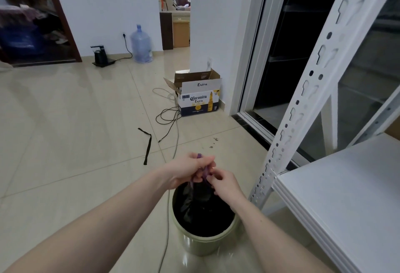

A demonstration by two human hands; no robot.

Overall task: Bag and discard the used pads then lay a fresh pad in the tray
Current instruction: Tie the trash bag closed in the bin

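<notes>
Hands meet directly above the green bin. The left hand grips the purple drawstring of the black bag, fingers curled round it; the right hand pinches the same drawstring. The bag's gathered neck rises from the bin toward both hands. A white shelf stands right of the bin; a beer carton sits beyond it.

My forearms cut off at the bottom edge, purple drawstring mostly hidden inside my fingers, black bag's contents out of sight, white shelf cropped at right, far doorway room blurred.
</notes>
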